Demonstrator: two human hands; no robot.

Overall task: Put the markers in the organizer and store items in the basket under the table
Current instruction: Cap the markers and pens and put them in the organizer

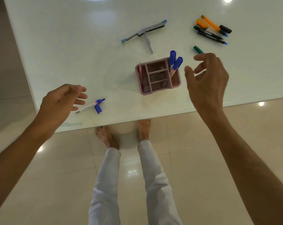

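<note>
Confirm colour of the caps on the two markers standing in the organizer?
Blue caps, on both markers in the pink organizer. Head view, the only one.

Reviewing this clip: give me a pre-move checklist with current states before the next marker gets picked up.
1. Left hand free: ok, open, holds nothing.
2. Right hand free: ok, open, holds nothing.
3. Uncapped blue marker recapped: not ok, its loose cap lies beside it.
4. Organizer has room: ok, two blue markers stand in one compartment; other compartments look free.
5. Green marker reachable: ok, just beyond the right fingertips.
6. Basket under table located: cannot tell, not in view.
</note>
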